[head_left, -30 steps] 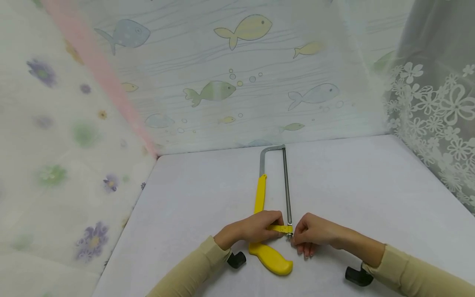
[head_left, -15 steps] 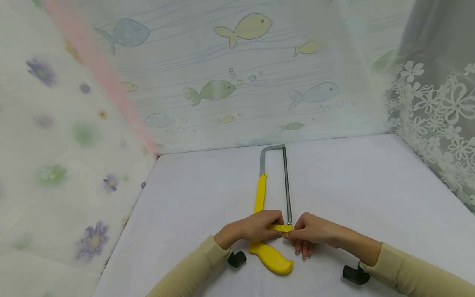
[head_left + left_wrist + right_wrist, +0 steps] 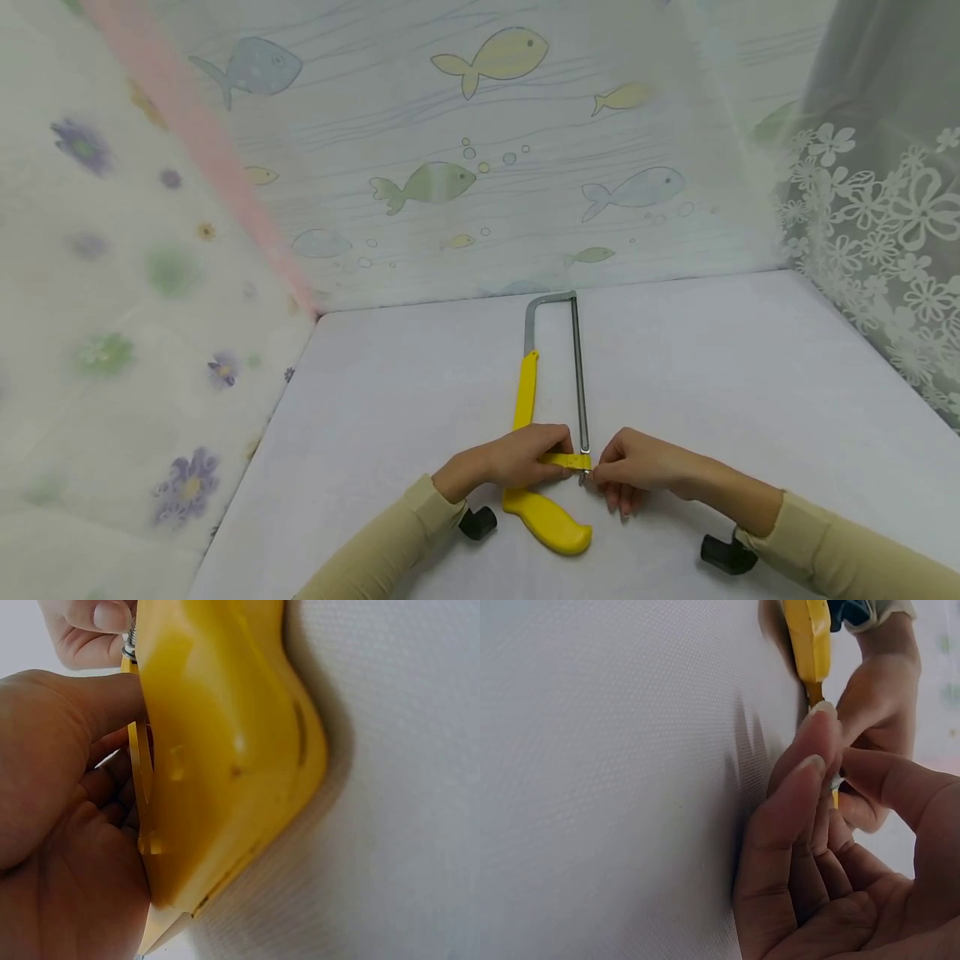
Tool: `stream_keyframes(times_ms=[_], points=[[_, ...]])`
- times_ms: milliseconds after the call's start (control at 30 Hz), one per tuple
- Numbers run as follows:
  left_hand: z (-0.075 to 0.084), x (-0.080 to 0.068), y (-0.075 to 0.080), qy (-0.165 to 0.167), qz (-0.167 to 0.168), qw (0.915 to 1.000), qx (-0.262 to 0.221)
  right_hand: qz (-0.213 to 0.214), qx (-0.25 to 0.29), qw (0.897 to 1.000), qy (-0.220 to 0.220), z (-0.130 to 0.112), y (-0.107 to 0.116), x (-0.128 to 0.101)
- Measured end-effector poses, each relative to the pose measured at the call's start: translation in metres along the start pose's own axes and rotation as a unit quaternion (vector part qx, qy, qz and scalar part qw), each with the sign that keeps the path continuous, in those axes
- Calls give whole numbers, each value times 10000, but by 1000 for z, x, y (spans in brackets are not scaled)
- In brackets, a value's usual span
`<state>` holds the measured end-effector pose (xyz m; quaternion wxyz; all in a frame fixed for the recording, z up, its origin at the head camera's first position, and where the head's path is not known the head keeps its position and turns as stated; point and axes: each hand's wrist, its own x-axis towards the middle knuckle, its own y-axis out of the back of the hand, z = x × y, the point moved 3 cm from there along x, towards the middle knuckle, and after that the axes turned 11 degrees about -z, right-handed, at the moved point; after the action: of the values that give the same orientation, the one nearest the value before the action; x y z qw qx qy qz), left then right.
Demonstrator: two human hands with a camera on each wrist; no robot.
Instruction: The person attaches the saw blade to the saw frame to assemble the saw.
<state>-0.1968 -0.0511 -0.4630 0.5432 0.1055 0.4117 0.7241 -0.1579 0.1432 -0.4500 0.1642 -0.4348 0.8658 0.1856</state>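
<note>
A hacksaw with a yellow handle (image 3: pixel 547 521) and a thin steel blade (image 3: pixel 579 375) lies flat on the white table (image 3: pixel 390 400), frame end pointing away from me. My left hand (image 3: pixel 558 465) grips the yellow frame just above the handle, fingers curled over it. In the left wrist view the handle (image 3: pixel 225 750) fills the frame beside my left hand (image 3: pixel 60 825). My right hand (image 3: pixel 596 477) pinches the small metal nut (image 3: pixel 583 477) at the blade's near end. The right wrist view has my right hand (image 3: pixel 817 780) pinched against the yellow handle (image 3: pixel 810 637).
Patterned curtains wall the table in: fish print (image 3: pixel 487 167) at the back, flowers (image 3: pixel 112 292) on the left, lace (image 3: pixel 885 233) on the right. Black wrist camera mounts (image 3: pixel 477 523) (image 3: pixel 726 554) sit by both sleeves near the front edge.
My right hand's fingers shifted slightly around the nut, first covering it, then drawing back a little. The saw and my left hand stayed in place.
</note>
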Motion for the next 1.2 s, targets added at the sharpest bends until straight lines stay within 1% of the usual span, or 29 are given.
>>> stream_keyframes(times_ms=[100, 367, 700, 933, 1033, 1200], points=[[0, 0, 0, -27, 11, 10000, 44, -22, -40, 10000, 32, 0, 1, -2], [-2, 2, 0, -122, 27, 9998, 171, -276, 16, 9991, 326, 1, 3, -4], [0, 0, 0, 51, -20, 10000, 79, -430, 141, 9977, 499, 7, 4, -1], [-1, -1, 0, 37, -27, 10000, -38, -750, 622, 9925, 733, 10, 6, 2], [0, -1, 0, 3, -18, 10000, -22, -817, 845, 9897, 812, 13, 8, 3], [-1, 0, -1, -19, -5, 10000, 42, -981, 1419, 9806, 926, 19, 11, 6]])
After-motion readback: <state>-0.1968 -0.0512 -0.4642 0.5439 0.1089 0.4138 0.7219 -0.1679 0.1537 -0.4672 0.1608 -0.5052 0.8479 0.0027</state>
